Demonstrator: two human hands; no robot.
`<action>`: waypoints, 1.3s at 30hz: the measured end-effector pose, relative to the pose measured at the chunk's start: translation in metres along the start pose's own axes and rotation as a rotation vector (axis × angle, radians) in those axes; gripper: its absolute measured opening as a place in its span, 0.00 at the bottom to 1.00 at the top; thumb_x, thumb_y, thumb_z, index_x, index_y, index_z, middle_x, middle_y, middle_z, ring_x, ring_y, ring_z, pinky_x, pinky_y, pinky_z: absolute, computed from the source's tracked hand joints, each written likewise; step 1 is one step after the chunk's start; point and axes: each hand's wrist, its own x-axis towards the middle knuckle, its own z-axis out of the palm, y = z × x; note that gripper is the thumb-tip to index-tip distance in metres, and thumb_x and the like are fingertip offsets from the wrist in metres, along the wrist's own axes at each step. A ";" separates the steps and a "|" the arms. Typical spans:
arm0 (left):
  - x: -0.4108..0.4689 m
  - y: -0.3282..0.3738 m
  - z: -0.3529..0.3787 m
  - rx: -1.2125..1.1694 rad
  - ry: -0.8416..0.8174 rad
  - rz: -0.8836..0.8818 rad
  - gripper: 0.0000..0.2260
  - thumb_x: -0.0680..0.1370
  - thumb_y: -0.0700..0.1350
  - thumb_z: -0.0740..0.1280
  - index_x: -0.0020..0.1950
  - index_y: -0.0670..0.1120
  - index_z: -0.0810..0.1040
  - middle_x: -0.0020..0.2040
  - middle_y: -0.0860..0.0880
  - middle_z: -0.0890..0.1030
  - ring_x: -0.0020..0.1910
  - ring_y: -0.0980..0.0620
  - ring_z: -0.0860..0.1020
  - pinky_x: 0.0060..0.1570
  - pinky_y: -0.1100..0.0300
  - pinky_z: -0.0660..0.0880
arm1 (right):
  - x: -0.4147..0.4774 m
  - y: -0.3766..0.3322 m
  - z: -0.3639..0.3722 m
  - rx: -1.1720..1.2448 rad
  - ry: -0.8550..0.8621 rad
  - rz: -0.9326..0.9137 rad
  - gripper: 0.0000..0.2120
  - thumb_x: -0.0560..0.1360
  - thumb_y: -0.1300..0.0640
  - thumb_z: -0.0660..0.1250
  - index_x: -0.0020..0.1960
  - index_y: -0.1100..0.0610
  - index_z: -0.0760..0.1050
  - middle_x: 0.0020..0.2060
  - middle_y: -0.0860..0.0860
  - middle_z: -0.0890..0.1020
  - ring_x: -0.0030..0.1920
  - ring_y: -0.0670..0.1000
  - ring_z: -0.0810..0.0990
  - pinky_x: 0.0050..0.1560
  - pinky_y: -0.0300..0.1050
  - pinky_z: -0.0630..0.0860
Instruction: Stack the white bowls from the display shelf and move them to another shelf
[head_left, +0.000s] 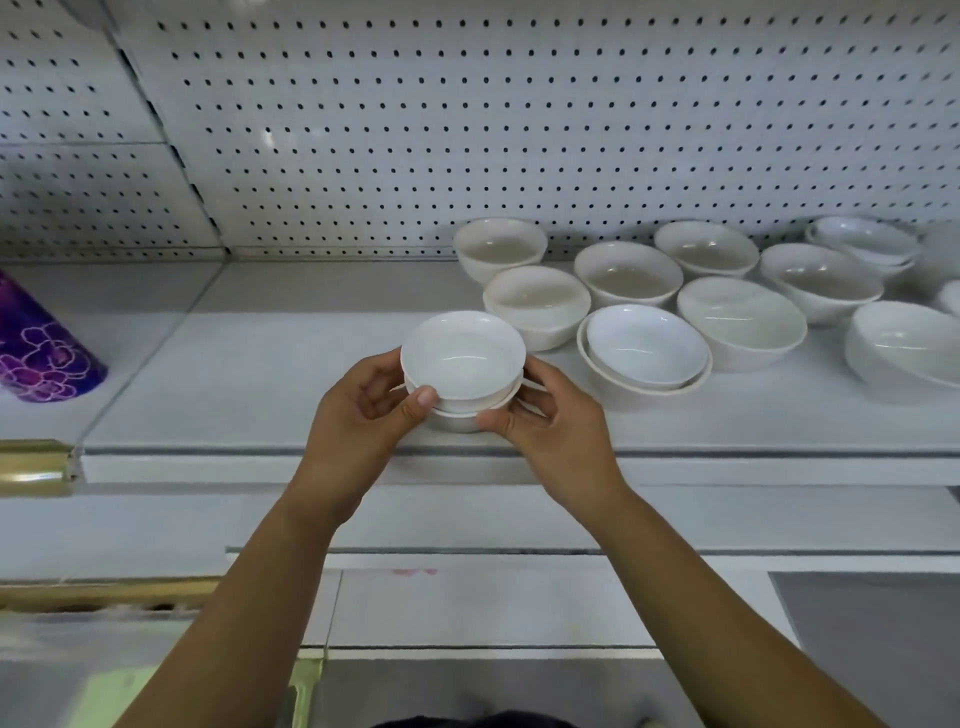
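At the white shelf, stacked bowls pinched between left hand and right hand.

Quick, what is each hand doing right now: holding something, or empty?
Left hand: holding the left side of the stack of white bowls, fingers curled round it.
Right hand: holding the right side of the same stack.

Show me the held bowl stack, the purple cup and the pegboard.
held bowl stack (462, 358), head view, inside of top bowl
purple cup (41, 348), head view, patterned side
pegboard (519, 130), head view, bare middle panel
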 end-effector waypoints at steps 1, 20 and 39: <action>0.000 -0.001 0.001 -0.006 -0.008 -0.001 0.21 0.74 0.45 0.74 0.66 0.50 0.79 0.61 0.54 0.85 0.61 0.55 0.83 0.58 0.58 0.81 | -0.002 -0.001 -0.001 -0.028 -0.007 -0.005 0.30 0.68 0.63 0.81 0.65 0.44 0.76 0.57 0.37 0.83 0.60 0.39 0.82 0.58 0.33 0.77; 0.002 -0.021 0.038 0.149 0.106 0.093 0.42 0.63 0.61 0.80 0.73 0.55 0.67 0.68 0.62 0.75 0.67 0.56 0.76 0.66 0.55 0.77 | 0.005 -0.039 -0.084 -1.121 0.202 -0.121 0.19 0.80 0.42 0.67 0.45 0.57 0.86 0.39 0.50 0.87 0.42 0.52 0.84 0.51 0.50 0.79; 0.004 -0.023 0.032 0.102 0.066 0.113 0.39 0.65 0.58 0.79 0.73 0.56 0.69 0.67 0.64 0.76 0.67 0.58 0.76 0.64 0.62 0.75 | 0.010 -0.040 -0.090 -0.630 0.382 -0.153 0.14 0.79 0.51 0.72 0.42 0.61 0.84 0.37 0.60 0.83 0.42 0.59 0.77 0.41 0.45 0.71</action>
